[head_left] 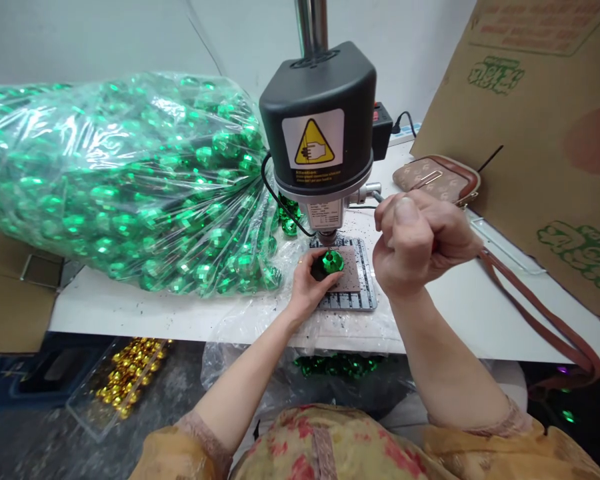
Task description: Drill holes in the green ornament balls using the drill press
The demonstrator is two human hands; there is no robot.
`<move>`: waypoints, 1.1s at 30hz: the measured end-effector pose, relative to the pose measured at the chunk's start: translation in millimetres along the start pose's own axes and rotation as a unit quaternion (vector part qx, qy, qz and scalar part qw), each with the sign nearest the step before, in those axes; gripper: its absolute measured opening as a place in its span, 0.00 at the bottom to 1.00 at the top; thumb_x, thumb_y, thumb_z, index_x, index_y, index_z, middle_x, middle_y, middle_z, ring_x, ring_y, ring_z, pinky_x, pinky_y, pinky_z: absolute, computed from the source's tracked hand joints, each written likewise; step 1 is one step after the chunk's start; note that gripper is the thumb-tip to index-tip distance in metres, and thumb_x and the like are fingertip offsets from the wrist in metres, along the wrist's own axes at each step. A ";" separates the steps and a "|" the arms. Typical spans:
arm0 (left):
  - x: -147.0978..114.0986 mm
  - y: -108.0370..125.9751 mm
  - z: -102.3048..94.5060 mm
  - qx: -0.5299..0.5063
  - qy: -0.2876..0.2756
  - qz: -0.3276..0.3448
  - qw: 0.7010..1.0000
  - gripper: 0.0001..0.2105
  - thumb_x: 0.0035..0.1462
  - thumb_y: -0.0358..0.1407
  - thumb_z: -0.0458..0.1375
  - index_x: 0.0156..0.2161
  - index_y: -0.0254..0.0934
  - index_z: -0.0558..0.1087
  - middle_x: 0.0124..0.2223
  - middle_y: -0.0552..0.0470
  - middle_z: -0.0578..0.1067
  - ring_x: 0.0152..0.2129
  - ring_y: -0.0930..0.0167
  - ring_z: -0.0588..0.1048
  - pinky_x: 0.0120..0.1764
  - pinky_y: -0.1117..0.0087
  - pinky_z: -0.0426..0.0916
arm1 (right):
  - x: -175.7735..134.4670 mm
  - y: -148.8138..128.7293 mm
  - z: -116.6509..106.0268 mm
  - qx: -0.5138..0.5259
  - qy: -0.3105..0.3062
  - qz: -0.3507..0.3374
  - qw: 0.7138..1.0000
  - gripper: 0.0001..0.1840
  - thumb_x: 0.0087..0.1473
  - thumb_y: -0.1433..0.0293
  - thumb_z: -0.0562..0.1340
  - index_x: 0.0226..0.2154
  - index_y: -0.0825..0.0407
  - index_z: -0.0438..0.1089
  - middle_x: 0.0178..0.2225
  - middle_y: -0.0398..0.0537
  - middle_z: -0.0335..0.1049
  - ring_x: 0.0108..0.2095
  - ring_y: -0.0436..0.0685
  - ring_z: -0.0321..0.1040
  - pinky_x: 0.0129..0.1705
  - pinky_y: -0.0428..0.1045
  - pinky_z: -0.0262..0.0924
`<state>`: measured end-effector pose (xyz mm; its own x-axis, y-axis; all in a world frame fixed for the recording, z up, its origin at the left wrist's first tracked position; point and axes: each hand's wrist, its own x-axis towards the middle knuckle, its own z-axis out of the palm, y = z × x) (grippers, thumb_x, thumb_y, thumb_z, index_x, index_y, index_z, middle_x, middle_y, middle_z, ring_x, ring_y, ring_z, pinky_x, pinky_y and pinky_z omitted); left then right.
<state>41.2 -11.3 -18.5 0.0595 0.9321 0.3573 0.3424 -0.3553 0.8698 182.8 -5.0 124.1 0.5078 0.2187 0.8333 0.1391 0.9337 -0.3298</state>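
Between thumb and fingers, my left hand point(313, 283) grips a shiny green faceted ball point(333, 261) with a dark hole in its top. The ball is on a brownish board point(350, 277) over the slotted metal base point(367, 293) of a small drill press point(317, 127). The press's chuck point(327, 237) is right above the ball; whether a bit touches it I cannot make out. My right hand point(415, 240) is closed in a fist around the press's feed lever point(375, 195), most of which the fingers hide.
A clear bag full of green faceted balls point(130, 180) lies left of the press. At right are a brown purse point(437, 179) with a strap and a large cardboard box point(540, 133). Gold balls point(133, 373) fill a clear bin below; more green balls point(337, 365) are at my lap.
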 end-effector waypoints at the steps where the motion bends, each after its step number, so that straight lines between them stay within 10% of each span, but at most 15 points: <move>1: 0.0 -0.1 0.0 -0.001 0.001 0.001 1.000 0.24 0.52 0.43 0.73 0.51 0.41 0.74 0.50 0.47 0.79 0.48 0.61 0.76 0.51 0.59 0.70 | -0.8 0.2 -0.5 -0.004 0.000 0.003 1.000 0.26 0.59 0.70 0.61 0.18 0.51 0.44 0.17 0.38 0.43 0.17 0.44 0.43 0.19 0.51 0.43; 23: -0.2 -0.1 -0.1 -0.005 0.002 0.008 1.000 0.22 0.52 0.40 0.73 0.51 0.41 0.74 0.49 0.47 0.79 0.47 0.61 0.76 0.51 0.59 0.70 | -14.7 9.4 -10.9 0.044 -0.027 -0.054 0.997 0.25 0.57 0.73 0.60 0.18 0.52 0.43 0.16 0.36 0.45 0.17 0.44 0.45 0.21 0.48 0.50; 33: -18.1 16.3 -2.8 0.052 0.076 0.013 0.996 0.19 0.53 0.39 0.70 0.48 0.40 0.73 0.43 0.49 0.78 0.39 0.66 0.78 0.43 0.64 0.73 | 37.4 -12.4 17.1 0.003 -0.007 0.139 0.990 0.24 0.60 0.70 0.62 0.20 0.49 0.49 0.17 0.34 0.45 0.17 0.42 0.48 0.22 0.48 0.45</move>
<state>43.0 -34.2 -9.8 -0.0692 0.8983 0.4340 0.4380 -0.3635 0.8222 185.5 -3.5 167.0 0.5142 0.4706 0.7170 -0.0097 0.8392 -0.5437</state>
